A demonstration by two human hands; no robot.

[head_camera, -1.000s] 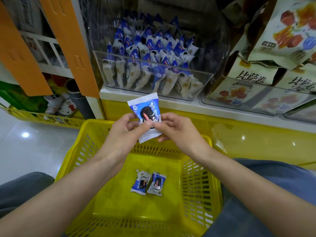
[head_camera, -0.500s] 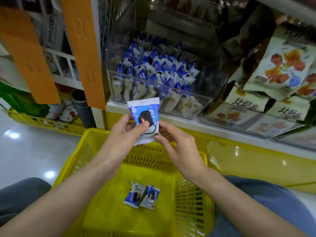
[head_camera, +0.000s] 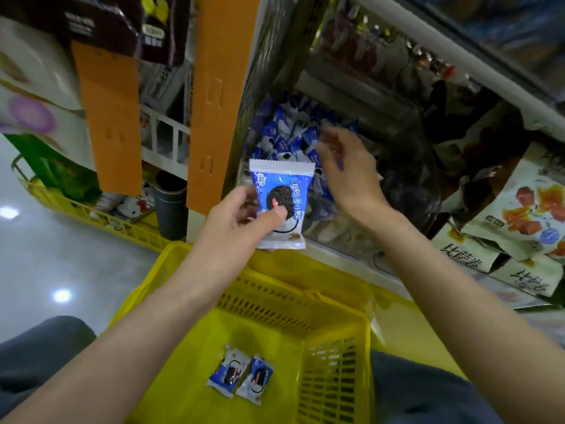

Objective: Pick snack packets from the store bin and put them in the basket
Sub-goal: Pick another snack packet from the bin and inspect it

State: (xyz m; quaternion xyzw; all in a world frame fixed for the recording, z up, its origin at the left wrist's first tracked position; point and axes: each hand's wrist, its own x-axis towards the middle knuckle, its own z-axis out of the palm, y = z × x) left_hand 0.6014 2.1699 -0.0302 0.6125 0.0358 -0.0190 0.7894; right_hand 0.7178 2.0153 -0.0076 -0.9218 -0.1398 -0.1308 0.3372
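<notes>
A yellow basket (head_camera: 275, 304) sits between the person's knees, close under the shelf. The left hand (head_camera: 241, 218) holds one cookie packet (head_camera: 282, 191) upright above the basket's far rim. The thumb presses on the printed face and the fingers curl behind, so the packet is pinched low on its left side. The right hand (head_camera: 345, 166) is up at the clear store bin (head_camera: 345, 237), fingers loose and spread over the heap of blue-and-white packets (head_camera: 287, 133) inside. It carries nothing that I can see, and blur keeps me from telling whether the fingertips touch the heap. Two packets (head_camera: 241, 377) already lie side by side on the basket floor.

These packets look very light: a thin film pouch, puffed with air around a single sandwich cookie (the picture on the front suggests as much). The film is probably slick and crinkly, so a pinch on a crimped end seal, or flat across both faces, should hold best. Squeezing the middle hard could crack the cookie. In the heap, an end sticking up is the natural place to take hold, though neighbouring packets may drag along with it. A short drop into the basket should do no harm.
</notes>
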